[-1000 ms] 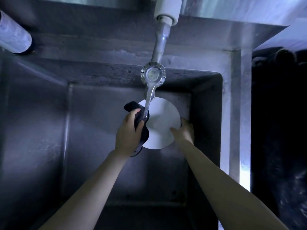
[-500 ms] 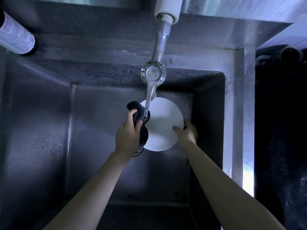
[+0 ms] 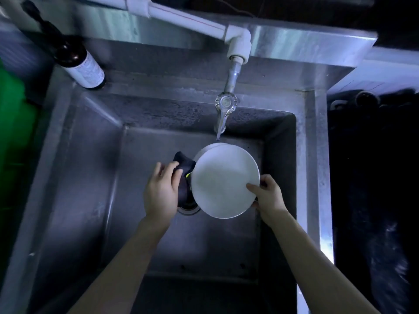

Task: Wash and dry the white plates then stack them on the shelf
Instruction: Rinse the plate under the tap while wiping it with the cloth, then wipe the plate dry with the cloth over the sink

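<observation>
A round white plate (image 3: 224, 181) is held over the steel sink basin (image 3: 90, 189), just below the tap spout (image 3: 221, 128). A second white rim shows behind its top edge. My right hand (image 3: 268, 196) pinches the plate's right rim, thumb on its face. My left hand (image 3: 162, 191) grips a dark cloth (image 3: 183, 175) with a small yellow-green patch, pressed against the plate's left edge. Part of the cloth is hidden behind the plate.
A dark bottle (image 3: 79, 62) with a white label stands on the sink's back left ledge. White pipe (image 3: 186, 18) feeds the tap. The drain (image 3: 188, 209) lies under the hands. Something green (image 3: 11, 123) is at the left, darkness at the right.
The view has pulled back and tilted, so the bottle and pipe now show. The plate has come lower and clear of the spout; both hands keep their holds.
</observation>
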`<state>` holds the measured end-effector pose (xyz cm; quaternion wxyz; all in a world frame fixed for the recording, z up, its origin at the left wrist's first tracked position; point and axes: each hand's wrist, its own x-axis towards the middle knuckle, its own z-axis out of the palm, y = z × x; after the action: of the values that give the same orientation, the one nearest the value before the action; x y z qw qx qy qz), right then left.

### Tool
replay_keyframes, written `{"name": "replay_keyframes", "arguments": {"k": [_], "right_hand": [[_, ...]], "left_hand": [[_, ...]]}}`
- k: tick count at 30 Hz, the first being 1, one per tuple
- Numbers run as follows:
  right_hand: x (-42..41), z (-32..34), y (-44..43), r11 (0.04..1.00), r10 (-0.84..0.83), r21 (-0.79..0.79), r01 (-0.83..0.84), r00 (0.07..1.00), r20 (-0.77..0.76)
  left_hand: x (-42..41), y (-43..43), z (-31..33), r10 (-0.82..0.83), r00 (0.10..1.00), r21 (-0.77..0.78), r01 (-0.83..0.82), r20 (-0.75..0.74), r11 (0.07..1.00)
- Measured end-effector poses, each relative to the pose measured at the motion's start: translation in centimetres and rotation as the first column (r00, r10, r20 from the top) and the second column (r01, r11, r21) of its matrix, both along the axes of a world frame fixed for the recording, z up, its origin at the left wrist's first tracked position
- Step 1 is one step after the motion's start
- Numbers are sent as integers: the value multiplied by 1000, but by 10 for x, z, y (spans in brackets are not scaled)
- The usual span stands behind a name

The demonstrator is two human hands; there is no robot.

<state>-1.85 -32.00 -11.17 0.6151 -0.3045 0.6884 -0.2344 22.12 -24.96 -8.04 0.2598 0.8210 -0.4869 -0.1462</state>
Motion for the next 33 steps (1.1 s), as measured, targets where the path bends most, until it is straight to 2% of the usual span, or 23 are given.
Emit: {"name": "replay_keyframes", "arguments": {"k": [4, 8, 13, 17, 23, 25, 27, 29, 31, 33], "right_hand": [[-7, 38, 20, 997, -57, -46, 62, 994, 92], [-5, 75, 38, 991, -70, -107, 86, 987, 142], [2, 109, 58, 978, -18, -203, 52, 986, 167], [9, 128, 74, 972, -35, -222, 76, 982, 183], [22, 148, 94, 949, -78, -289, 126, 982, 171], [24, 157, 97, 945, -99, -286, 159, 972, 213], [23, 168, 100, 945, -111, -270, 185, 957, 268], [20, 178, 104, 943, -131, -253, 216, 940, 314], [16, 186, 106, 931, -179, -241, 275, 917, 356], [13, 194, 108, 921, -187, -256, 292, 911, 368]], "left_hand": [[9, 12, 29, -64, 998, -70, 65, 11, 995], [16, 24, 58, -81, 997, -41, 81, 9, 996], [16, 44, 88, -111, 993, -191, 117, 40, 975], [5, 54, 110, -157, 967, -236, 108, -199, 966], [-33, 56, 153, -232, 903, -359, 94, -362, 929], [-38, 54, 160, -324, 866, -317, 207, -380, 926], [-39, 57, 159, -451, 840, -220, 399, -302, 890], [-34, 63, 150, -548, 828, -189, 523, -117, 831], [-26, 69, 141, -579, 811, -154, 585, 84, 797], [-24, 76, 139, -548, 826, -104, 561, 132, 821]]}}
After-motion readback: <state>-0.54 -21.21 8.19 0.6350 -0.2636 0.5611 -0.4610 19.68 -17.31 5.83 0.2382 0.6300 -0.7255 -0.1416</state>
